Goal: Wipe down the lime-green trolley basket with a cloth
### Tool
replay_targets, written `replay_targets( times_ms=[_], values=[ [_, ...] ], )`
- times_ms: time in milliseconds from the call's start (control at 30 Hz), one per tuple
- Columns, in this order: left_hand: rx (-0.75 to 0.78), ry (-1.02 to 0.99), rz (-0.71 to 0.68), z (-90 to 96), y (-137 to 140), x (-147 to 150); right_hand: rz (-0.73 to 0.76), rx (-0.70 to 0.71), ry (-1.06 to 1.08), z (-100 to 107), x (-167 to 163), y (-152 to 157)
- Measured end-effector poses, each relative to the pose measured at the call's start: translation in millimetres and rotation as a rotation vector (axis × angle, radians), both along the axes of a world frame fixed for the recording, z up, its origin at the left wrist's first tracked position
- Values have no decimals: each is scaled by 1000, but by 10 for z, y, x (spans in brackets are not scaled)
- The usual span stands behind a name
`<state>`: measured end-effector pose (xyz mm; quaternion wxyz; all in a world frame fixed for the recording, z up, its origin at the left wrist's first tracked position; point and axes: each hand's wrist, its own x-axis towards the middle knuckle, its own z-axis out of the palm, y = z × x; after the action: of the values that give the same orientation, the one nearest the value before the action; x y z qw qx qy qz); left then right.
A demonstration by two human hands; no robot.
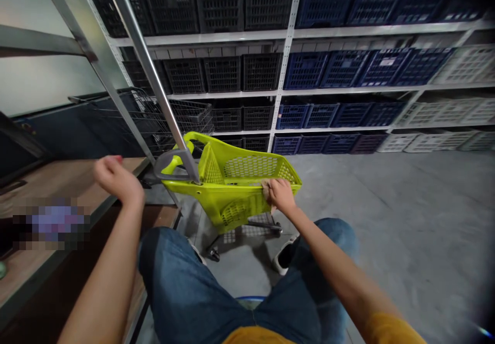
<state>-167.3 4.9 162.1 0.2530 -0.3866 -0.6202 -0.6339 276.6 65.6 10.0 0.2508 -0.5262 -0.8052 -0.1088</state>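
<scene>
A small lime-green shopping cart (pixel 212 192) with perforated plastic sides stands on the floor in front of my knees. At its near rim, my right hand (pixel 281 194) presses a crumpled beige-grey cloth (pixel 266 191) against the plastic. The cart's grey handle part (pixel 189 163) joins a tall metal pole (pixel 150 70) slanting up to the left. My left hand (pixel 118 179) is raised over the wooden shelf, its fingers curled in. A small red spot shows at those fingers; what it is I cannot make out.
The wooden shelf (pixel 77 179) with a metal frame runs along my left and carries a blurred-out purplish item (pixel 58 220). A black wire cart (pixel 185 114) stands behind the green one. White racking (pixel 286 50) holds black, blue and white crates. Grey floor (pixel 386 220) extends to the right.
</scene>
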Motion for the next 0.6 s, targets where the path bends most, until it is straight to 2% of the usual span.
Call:
replay_targets(
  times_ms=[33,67,100,167,200,267,333,433,600],
  values=[
    [107,16,45,-37,-95,181,29,12,0,4,-112,-48],
    [110,102,-15,-93,-182,425,77,28,-2,18,-256,-96],
    [21,247,-150,-170,-251,714,133,46,-10,38,-414,-140],
    [-277,571,-472,-373,-307,1322,241,76,-72,91,-697,-212],
    [-420,653,-565,-495,-291,1588,281,80,-125,119,-791,-239],
    [-576,615,-568,-753,-192,1946,326,62,-245,168,-849,-287],
    [-669,524,-488,-989,-64,2044,335,25,-337,196,-747,-347],
    [-747,601,-452,-1213,76,1860,289,-5,-390,179,-429,-499],
    [-794,611,-473,-1250,218,1462,209,-59,-390,77,27,-834]
  ],
)
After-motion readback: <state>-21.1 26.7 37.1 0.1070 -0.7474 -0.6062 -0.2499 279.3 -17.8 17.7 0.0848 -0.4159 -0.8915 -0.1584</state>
